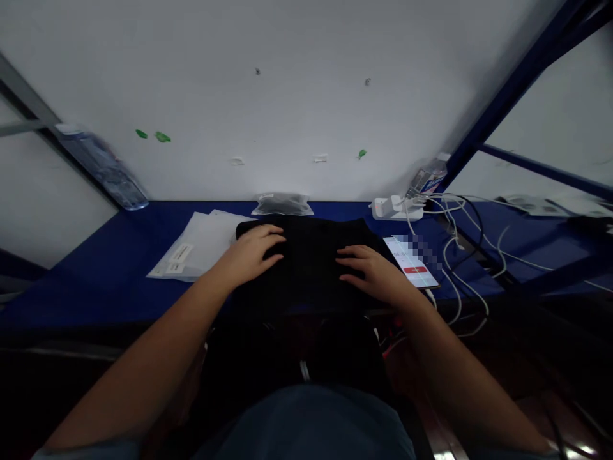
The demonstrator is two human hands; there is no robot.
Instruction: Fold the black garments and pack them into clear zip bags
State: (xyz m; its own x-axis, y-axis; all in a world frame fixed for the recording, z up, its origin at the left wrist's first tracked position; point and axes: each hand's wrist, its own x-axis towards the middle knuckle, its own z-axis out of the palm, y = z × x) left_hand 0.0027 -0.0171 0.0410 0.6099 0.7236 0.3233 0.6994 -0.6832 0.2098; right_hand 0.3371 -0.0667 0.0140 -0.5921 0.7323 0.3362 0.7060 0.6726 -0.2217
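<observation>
Left hand (249, 255), right hand (372, 272) on flat black cloth (309, 268)

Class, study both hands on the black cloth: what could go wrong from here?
1. The right hand is close to the smartphone, so a sideways sweep might knock it.
2. A white cable is plugged into the phone's near end, by the right forearm, which might snag it.
3. Translucent bags lie beside the left hand; shifting the black cloth might push them askew.
</observation>
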